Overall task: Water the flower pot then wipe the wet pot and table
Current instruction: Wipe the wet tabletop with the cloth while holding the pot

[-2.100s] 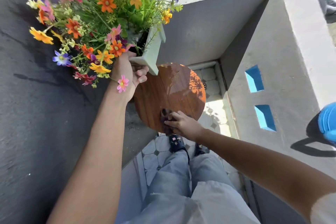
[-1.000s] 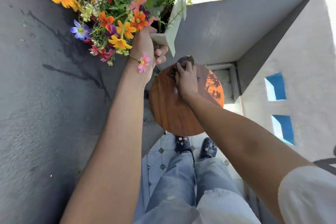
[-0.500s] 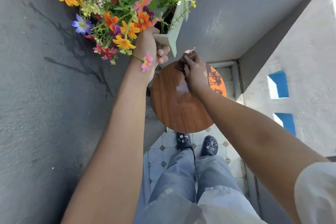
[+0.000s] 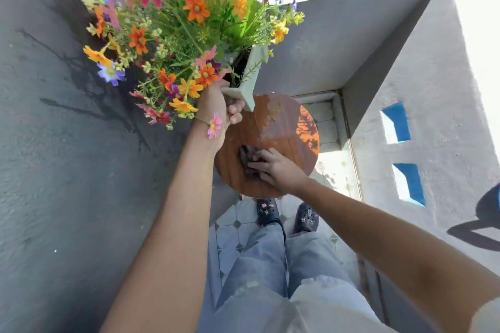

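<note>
Gripping pot (image 4: 250, 76) by its corner w/ my left hand (image 4: 216, 108), prob top-heavy; right hand (image 4: 276, 167) presses limp cloth (image 4: 246, 157) onto wet table (image 4: 284, 121).

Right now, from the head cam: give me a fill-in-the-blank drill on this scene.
The left hand holds the flower pot ____ the table, not on it.
The right hand presses the cloth onto the ____.
The wet sheen lies on the table's ____ side, beyond the cloth.
Missing: above; table; far.
</note>
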Available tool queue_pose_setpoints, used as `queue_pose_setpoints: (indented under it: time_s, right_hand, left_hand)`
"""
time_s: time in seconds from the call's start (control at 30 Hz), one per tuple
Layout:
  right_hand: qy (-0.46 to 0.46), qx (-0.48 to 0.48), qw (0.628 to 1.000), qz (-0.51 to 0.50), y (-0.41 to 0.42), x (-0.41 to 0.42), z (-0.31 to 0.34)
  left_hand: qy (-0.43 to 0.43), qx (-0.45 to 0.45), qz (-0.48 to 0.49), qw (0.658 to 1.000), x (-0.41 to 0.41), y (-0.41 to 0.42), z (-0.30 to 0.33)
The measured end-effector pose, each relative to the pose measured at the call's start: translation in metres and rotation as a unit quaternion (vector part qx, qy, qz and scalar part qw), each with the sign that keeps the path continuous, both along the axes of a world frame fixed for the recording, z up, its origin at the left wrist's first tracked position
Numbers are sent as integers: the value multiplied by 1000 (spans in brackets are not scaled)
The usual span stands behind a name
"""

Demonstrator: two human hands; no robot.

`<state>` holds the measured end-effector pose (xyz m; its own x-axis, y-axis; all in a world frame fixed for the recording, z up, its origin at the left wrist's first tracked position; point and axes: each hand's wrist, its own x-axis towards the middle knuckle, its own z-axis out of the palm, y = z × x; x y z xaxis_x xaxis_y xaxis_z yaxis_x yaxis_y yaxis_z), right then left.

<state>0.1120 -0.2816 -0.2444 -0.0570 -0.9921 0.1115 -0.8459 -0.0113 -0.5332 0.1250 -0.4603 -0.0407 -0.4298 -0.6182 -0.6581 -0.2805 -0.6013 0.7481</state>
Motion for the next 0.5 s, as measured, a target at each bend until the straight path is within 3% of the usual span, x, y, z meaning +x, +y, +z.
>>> queue_pose_setpoints:
  time_s: [0.1,0.2,0.3,0.4,0.5]
  right_hand:
    - [-21,47,965,-259,-4,-80,0]
    - [-12,91,933,-348,-8,-98,-12]
    - [-48,92,957,-270,7,-60,-6]
    - [-72,67,990,-101,46,-18,-1]
    - [-94,79,992,1,79,-12,-3]
  left_hand:
    - [-2,18,9,1000,7,14,-12]
    - [-5,36,28,999,13,30,-27]
    - [-10,53,53,997,17,48,-34]
    - [-21,51,76,996,22,63,-46]
    - [-27,67,95,993,25,80,-55]
